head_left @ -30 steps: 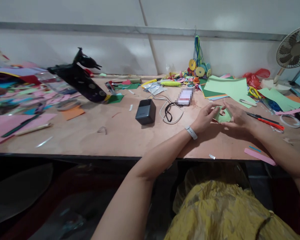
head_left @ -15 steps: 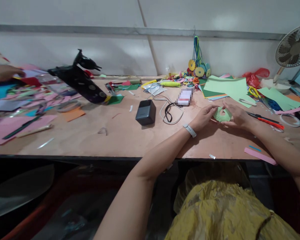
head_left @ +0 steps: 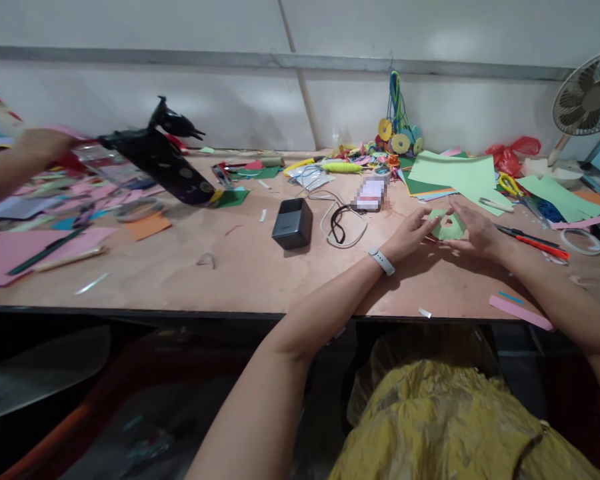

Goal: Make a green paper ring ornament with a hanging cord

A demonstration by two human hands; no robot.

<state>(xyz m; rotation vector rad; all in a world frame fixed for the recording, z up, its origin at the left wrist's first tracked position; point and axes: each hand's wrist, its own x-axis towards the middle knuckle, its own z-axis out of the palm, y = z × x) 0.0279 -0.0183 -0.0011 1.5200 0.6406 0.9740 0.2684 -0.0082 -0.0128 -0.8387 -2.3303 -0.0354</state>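
A small light green paper piece (head_left: pixel 447 229) with a hole near its middle lies on the wooden table (head_left: pixel 240 273). My left hand (head_left: pixel 410 237), with a white band on the wrist, pinches its left edge. My right hand (head_left: pixel 475 230) holds its right edge, fingers spread along the paper. Both hands rest low on the table right of centre.
A black box (head_left: pixel 292 223) and a cable (head_left: pixel 337 223) lie left of my hands. Red-handled scissors (head_left: pixel 533 241) and green sheets (head_left: pixel 455 175) are to the right, a fan (head_left: pixel 587 100) at far right. Another person's arm (head_left: pixel 15 163) reaches over coloured paper at far left, near a black glue gun (head_left: pixel 163 157).
The green piece has been turned and flattened between my fingers. At far left the other person's hand has moved in further over the papers.
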